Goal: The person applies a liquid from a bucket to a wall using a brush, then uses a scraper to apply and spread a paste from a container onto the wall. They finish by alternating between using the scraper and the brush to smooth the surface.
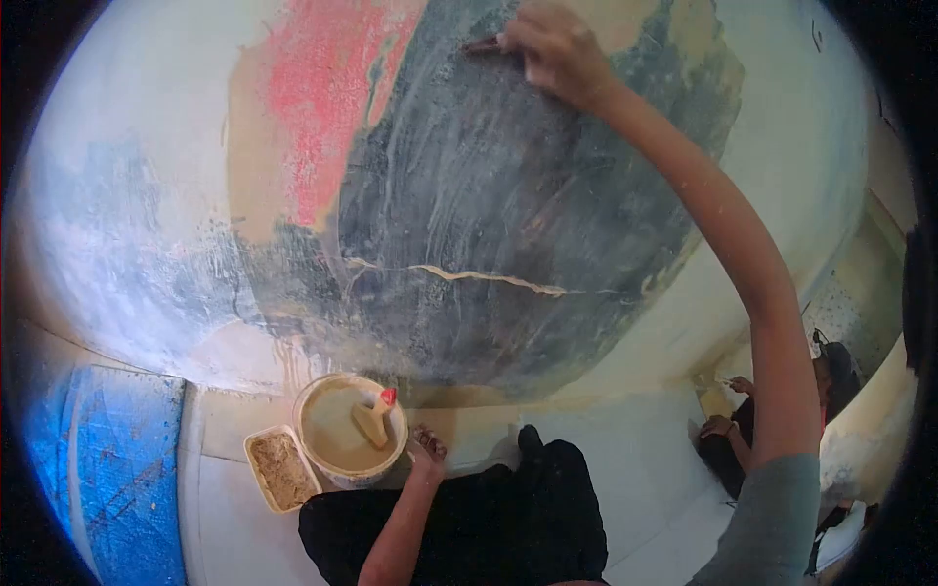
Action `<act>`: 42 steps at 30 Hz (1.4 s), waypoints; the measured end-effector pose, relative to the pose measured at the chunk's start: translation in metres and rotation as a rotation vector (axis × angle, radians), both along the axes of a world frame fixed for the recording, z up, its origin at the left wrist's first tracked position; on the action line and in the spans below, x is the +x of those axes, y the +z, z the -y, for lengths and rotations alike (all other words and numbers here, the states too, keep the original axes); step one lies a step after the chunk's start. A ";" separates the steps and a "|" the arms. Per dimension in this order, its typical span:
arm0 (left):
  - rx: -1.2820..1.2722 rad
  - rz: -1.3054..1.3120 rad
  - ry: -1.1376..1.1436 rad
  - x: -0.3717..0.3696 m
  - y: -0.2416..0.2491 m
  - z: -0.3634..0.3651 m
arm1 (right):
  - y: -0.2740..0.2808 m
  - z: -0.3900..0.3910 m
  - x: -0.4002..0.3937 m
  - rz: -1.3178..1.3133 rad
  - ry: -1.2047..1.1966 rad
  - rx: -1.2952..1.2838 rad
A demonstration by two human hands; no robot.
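My right hand [557, 49] is raised against the upper part of the wall, fingers closed on a thin, dark scraper [481, 45]; blur hides its exact shape. Around it the wall surface [489, 186] is dark grey and streaked. Low down, my left hand [427, 449] is beside the right rim of a round bucket [301, 437]. Its fingers are curled in, and I see nothing in them. Cloudy tan liquid fills much of the bucket, and a tan-handled tool with a red tip [374, 422] lies in it, its lower end partly hidden.
A small tray [256, 469] of brown, crumbly paste adjoins the bucket. Blue sheeting [127, 479] covers the area at left. A pale crack [489, 277] crosses the dark patch, beside a red patch [318, 98]. Another person's hand [718, 427] shows at lower right.
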State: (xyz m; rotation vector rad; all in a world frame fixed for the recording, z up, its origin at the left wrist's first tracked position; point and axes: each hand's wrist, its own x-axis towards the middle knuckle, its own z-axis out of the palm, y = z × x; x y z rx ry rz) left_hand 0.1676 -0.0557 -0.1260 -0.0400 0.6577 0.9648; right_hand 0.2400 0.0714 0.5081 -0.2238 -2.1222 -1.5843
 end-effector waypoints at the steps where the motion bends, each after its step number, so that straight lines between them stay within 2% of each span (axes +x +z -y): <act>1: 0.004 0.002 0.002 0.004 0.006 -0.004 | 0.003 0.001 0.001 0.053 -0.019 -0.011; 2: -0.051 -0.002 0.024 0.006 0.011 -0.006 | 0.008 0.004 0.005 0.048 -0.025 -0.011; 5: -0.100 0.024 0.021 0.000 0.012 -0.003 | 0.032 0.013 -0.005 -0.244 -0.098 0.040; 6: -0.082 0.067 -0.008 0.001 0.012 -0.003 | 0.021 0.008 -0.003 -0.059 -0.084 0.060; 7: -0.078 0.076 -0.008 0.001 0.018 -0.003 | 0.016 0.011 -0.005 -0.049 -0.082 0.065; 9: -0.094 -0.004 0.032 0.000 0.024 -0.002 | 0.011 0.016 -0.005 0.162 -0.020 -0.181; 10: -0.093 -0.001 0.023 0.005 0.016 -0.005 | 0.016 0.014 -0.004 0.164 -0.029 -0.181; 12: -0.063 0.076 0.030 0.008 0.002 -0.004 | 0.022 0.006 -0.006 -0.218 -0.066 0.025; 13: -0.072 0.070 0.028 0.007 -0.001 0.001 | 0.013 0.005 -0.004 -0.223 -0.069 0.015; 15: -0.063 0.088 0.029 0.003 0.002 -0.001 | -0.006 0.004 -0.008 0.048 -0.059 -0.004; 17: -0.033 0.069 0.052 -0.001 0.009 0.001 | -0.001 0.007 -0.015 0.117 0.050 0.033; 19: -0.016 0.047 0.048 0.001 0.013 0.003 | 0.029 0.016 -0.010 -0.248 -0.069 0.020; 20: -0.018 0.052 0.032 0.001 0.014 0.002 | 0.034 0.016 -0.012 -0.302 -0.072 0.176; 21: -0.021 0.060 0.019 0.001 0.015 0.002 | 0.027 0.014 -0.010 -0.302 -0.077 0.173; 23: -0.040 0.049 0.027 -0.002 0.016 0.001 | 0.013 0.010 -0.006 0.044 -0.055 -0.037; 24: -0.058 0.038 0.035 -0.003 0.020 0.000 | 0.015 0.012 -0.009 0.052 -0.055 -0.033; 27: -0.078 0.094 0.031 -0.002 0.028 0.001 | 0.024 0.020 -0.004 -0.082 -0.086 -0.097; 29: -0.064 0.072 0.028 -0.002 0.021 0.005 | 0.031 0.014 -0.006 -0.336 -0.076 0.075; 30: -0.041 0.063 0.033 -0.002 0.019 0.003 | 0.023 0.013 -0.007 -0.215 -0.083 0.060; 31: -0.036 0.065 0.041 -0.004 0.017 0.001 | 0.013 0.013 -0.010 -0.213 -0.074 0.064; 33: -0.030 0.021 0.070 -0.002 0.020 0.001 | -0.004 0.013 -0.010 0.042 -0.065 -0.148; 35: -0.015 0.041 0.026 0.000 0.025 -0.002 | 0.022 0.014 0.000 -0.044 -0.006 -0.092; 37: -0.019 0.052 -0.008 -0.007 0.021 0.005 | 0.034 0.020 0.002 -0.299 -0.194 0.106; 38: -0.043 0.060 0.021 -0.008 0.018 0.004 | 0.030 0.011 0.004 -0.340 -0.202 -0.163; 39: -0.061 0.074 0.048 -0.006 0.019 0.002 | 0.020 0.010 0.000 -0.334 -0.196 -0.164; 41: -0.058 0.082 0.053 -0.004 0.023 -0.002 | -0.003 0.022 -0.010 0.122 -0.068 -0.058; 42: -0.066 0.079 0.049 -0.002 0.023 0.000 | 0.014 0.015 0.000 -0.010 -0.032 -0.078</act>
